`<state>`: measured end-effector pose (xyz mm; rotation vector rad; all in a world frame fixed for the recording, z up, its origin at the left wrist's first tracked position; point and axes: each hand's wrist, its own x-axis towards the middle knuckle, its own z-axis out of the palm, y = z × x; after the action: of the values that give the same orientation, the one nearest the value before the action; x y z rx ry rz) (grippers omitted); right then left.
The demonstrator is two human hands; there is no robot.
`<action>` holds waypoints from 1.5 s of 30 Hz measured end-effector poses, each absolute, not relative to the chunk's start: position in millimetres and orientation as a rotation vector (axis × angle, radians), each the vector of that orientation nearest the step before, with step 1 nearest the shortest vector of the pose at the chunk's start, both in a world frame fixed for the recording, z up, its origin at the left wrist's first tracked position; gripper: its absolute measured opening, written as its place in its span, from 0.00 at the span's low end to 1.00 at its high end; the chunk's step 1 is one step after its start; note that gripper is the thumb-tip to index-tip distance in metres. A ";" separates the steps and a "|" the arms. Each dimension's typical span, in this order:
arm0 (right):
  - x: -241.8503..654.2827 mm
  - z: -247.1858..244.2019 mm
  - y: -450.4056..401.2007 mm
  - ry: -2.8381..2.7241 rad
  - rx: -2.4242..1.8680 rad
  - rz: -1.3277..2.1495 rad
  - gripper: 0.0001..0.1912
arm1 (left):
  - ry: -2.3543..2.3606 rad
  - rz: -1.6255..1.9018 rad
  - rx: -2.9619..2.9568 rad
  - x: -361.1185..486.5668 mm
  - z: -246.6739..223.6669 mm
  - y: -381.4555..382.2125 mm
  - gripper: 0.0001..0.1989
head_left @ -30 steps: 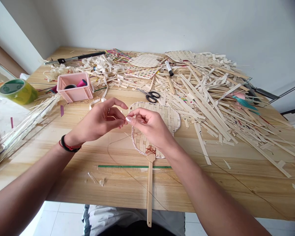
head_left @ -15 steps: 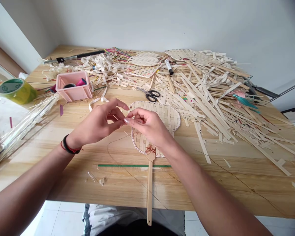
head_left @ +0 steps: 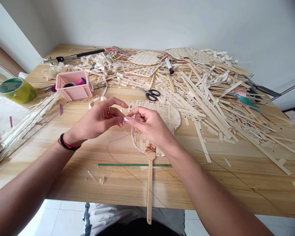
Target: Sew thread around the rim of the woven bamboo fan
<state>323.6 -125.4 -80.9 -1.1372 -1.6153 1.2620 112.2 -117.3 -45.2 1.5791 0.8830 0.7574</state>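
Note:
A woven fan lies on the wooden table with its flat handle reaching over the front edge. Reddish-brown thread crosses the fan where the handle joins it. Above the fan's left part, my right hand pinches thumb to index finger. My left hand meets it fingertip to fingertip, its thumb and fingers pressed together. Whatever lies between the fingertips is too small to make out. A thin brown thread loops over the table below my hands.
Black-handled scissors lie behind the fan. A pink basket with spools and a yellow-green tape roll stand at the left. Bamboo strips pile up at the back and right. A green strip lies under the handle.
My left thumb and fingers have drawn closer together at my right fingertips, and my left wrist has shifted slightly left. The fan has stayed in place.

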 end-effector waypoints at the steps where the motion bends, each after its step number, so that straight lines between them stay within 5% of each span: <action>1: 323.6 -80.7 -125.7 -1.617 -1.137 1.259 0.11 | 0.882 0.754 1.559 112.0 -44.8 -117.1 0.15; 45: 318.0 -77.3 -135.5 -1.701 -1.164 0.950 0.06 | 0.874 0.726 1.324 110.8 -50.7 -110.7 0.18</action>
<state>318.0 -135.5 -77.3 -1.1643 -1.7011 0.9503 110.8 -110.7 -50.7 1.3242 0.8738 0.7261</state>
